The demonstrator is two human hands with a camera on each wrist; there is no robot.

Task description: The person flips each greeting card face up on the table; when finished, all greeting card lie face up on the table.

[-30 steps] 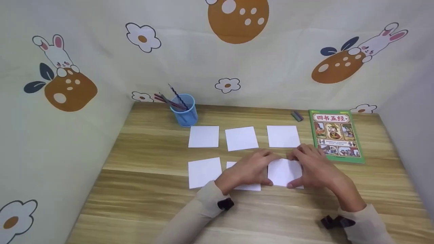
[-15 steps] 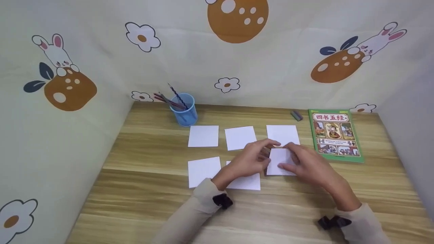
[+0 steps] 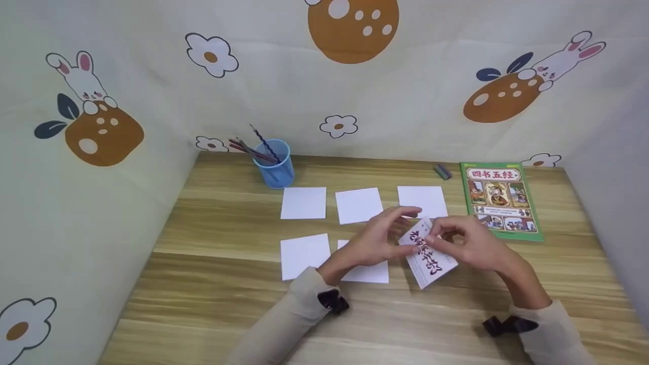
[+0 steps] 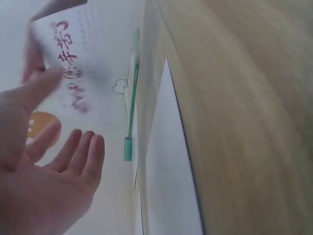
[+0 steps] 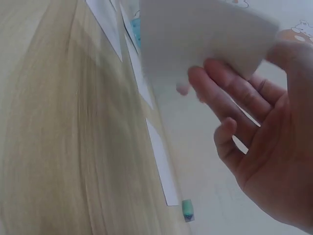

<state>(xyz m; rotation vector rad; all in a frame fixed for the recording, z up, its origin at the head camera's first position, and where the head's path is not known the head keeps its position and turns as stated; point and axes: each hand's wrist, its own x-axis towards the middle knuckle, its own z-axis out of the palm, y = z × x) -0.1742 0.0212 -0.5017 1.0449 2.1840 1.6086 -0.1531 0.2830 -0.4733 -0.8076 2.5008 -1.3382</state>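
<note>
- Your right hand [image 3: 469,246] pinches the card [image 3: 427,252] by its far right edge, thumb on top and fingers underneath; the right wrist view shows those fingers [image 5: 230,105] curled under its blank face. Keep that pinch light and close to the edge, so the red print stays uncovered.
- Your left hand [image 3: 383,238] lies with its fingers straight and relaxed, holding nothing; in the left wrist view its thumb [image 4: 41,83] just meets the card's near-left edge. Use it as a steadying stop only, and do not curl it round the card, I'd say.
- The card is lifted off the table [image 3: 213,284], tilted, printed side up, above the gap at the right end of the near row. Judging by that tilt, the turn-over is about half done.
- Finish the turn over that gap, and bring one edge to the wood first, then let the rest fall flat; that should keep it from sliding.
- Mind the middle near card [image 3: 366,272] just under your left wrist: a dragging sleeve could shift it.
- Keep the lifted card clear of the far-right card [image 3: 422,200], which lies just beyond your fingertips.
- The book [image 3: 499,198] and the cup [image 3: 274,165] stand well apart from your hands, so you have room to the right if the card needs squaring.
</note>
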